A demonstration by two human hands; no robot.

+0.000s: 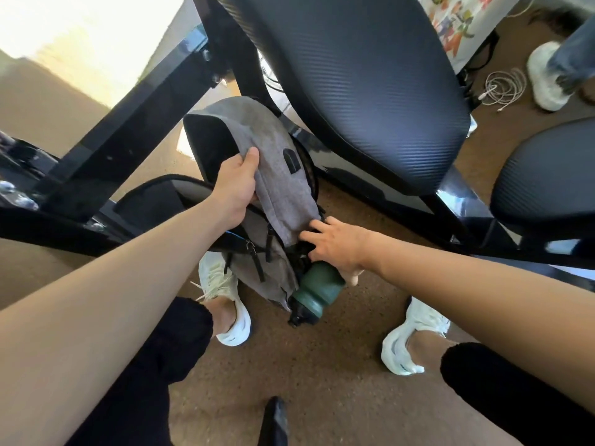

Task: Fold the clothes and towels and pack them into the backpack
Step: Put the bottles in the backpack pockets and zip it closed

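One large black chair (370,91) is seen above the carpeted floor. Against its base the grey backpack (283,175) is stood on the floor, its top open. A green bottle (318,291) is lodged at its side. The backpack's upper edge is gripped by the left hand (236,188). The right hand (338,246) is laid over the bottle, fingers spread; whether it is held cannot be told.
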